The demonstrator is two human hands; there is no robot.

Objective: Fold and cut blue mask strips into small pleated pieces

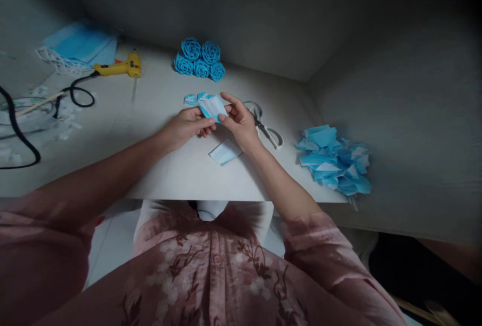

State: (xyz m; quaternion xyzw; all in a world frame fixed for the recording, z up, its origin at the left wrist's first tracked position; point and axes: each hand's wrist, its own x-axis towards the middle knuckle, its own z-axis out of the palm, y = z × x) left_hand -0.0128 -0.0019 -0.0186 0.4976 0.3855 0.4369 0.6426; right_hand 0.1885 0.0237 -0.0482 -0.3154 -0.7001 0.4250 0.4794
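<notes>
Between my two hands is a piece of blue-and-white mask fabric (214, 107), raised a little over the table. My left hand (188, 126) pinches its left and lower edge, thumb on top. On the right side my right hand (241, 124) grips the same piece with the thumb on its face and the index finger stretched out above. Just behind lie small folded blue pieces (190, 99). A flat cut piece of mask fabric (225, 152) rests on the table nearer to me. Scissors (269, 132) lie beside my right hand, partly hidden by it.
Several rolled blue fabric roses (202, 68) are stacked at the back. A yellow glue gun (122, 67) and a pile of face masks (85, 42) sit back left, with a black cord (18, 132) and white scraps (71, 125). Crumpled blue pieces (335, 160) heap at the right edge.
</notes>
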